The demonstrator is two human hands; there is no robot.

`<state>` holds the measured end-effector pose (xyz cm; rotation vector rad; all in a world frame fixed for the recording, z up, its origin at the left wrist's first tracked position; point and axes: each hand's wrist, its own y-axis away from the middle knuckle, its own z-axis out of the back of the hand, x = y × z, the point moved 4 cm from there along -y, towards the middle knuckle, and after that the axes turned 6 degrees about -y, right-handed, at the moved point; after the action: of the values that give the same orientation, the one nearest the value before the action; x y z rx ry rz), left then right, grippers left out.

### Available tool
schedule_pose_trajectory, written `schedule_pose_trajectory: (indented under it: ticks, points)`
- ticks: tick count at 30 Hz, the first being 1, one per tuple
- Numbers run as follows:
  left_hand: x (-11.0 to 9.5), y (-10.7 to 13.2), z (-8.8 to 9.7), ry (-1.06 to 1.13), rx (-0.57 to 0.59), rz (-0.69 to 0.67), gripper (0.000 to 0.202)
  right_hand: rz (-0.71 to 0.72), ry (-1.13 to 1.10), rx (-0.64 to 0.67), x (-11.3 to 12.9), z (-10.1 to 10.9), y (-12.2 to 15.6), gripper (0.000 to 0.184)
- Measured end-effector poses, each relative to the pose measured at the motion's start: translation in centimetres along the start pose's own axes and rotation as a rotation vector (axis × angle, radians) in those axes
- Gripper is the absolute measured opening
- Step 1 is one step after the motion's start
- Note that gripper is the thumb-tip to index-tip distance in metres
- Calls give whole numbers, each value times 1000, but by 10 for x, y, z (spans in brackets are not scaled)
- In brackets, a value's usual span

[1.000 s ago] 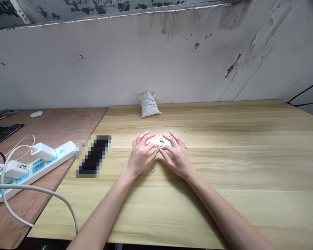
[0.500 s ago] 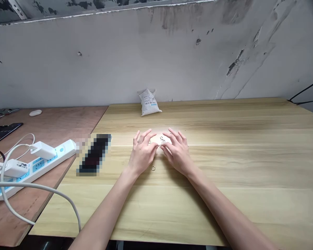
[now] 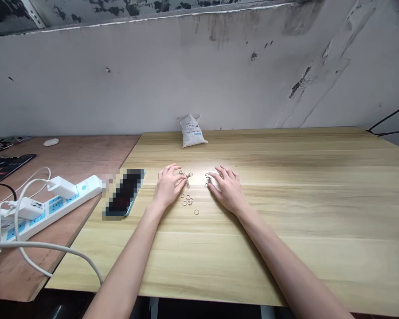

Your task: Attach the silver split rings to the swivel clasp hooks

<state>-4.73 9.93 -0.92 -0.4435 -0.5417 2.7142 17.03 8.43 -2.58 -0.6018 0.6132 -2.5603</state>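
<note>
My left hand [image 3: 166,185] rests on the light wooden table [image 3: 286,212], its thumb and fingertips pinched on a small cluster of metal clasps and rings [image 3: 186,175]. My right hand [image 3: 228,189] lies a short way to the right, fingers curled down on another small metal clasp piece [image 3: 207,179]. Between and just in front of the hands lie several loose split rings [image 3: 187,200], with one ring [image 3: 196,212] apart, nearer me.
A small white pouch [image 3: 192,130] stands at the table's far edge by the wall. A phone [image 3: 125,193] lies left of my left hand. On the adjoining brown table sits a white power strip [image 3: 49,204] with chargers and cables.
My hands, touching at the fingertips before, have drawn apart; the left moved left with a clasp cluster. Several loose rings that the hands covered now show between them.
</note>
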Motion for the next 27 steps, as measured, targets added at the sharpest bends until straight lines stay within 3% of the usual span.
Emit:
schedule_pose_trajectory:
  ticks: [5,15,27]
  points:
    - [-1,9,-8,61,-32,54,25,77,18,-5,5,0,0,24]
    - [-1,59,13,104,28,-2,20,126,117,-9,14,5,2,33]
    - [-17,54,18,-81,-31,-147,18,122,279,81,24,10,8,22]
